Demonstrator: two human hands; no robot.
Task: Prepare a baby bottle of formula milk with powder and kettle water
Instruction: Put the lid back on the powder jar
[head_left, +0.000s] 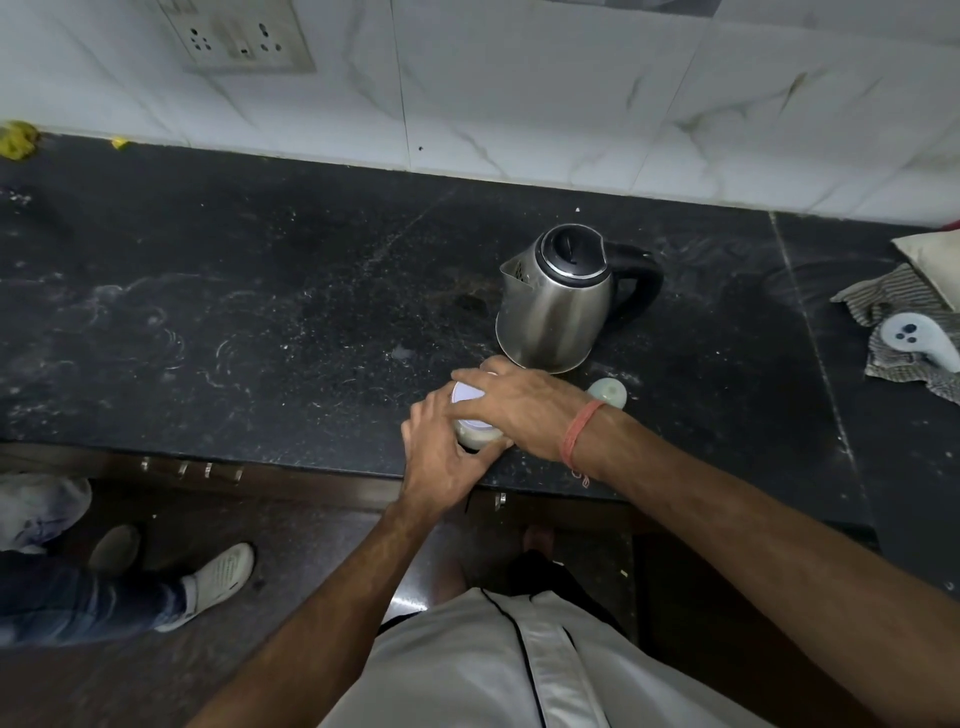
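A baby bottle (474, 435) with milky liquid stands near the front edge of the black counter (260, 312). A pale lilac cap (466, 393) sits on its top. My left hand (441, 452) wraps around the bottle's body from the left. My right hand (514, 402) lies over the cap and grips it from above. Just behind the hands stands a steel kettle (558, 301) with a black lid and handle, spout pointing left. A small pale green round piece (608, 391) rests on the counter right of my right wrist.
A striped cloth (893, 306) with a white plastic object (917, 338) on it lies at the right edge. A wall socket (239, 36) is on the tiled wall. Another person's legs and white shoe (218, 577) are on the floor at left.
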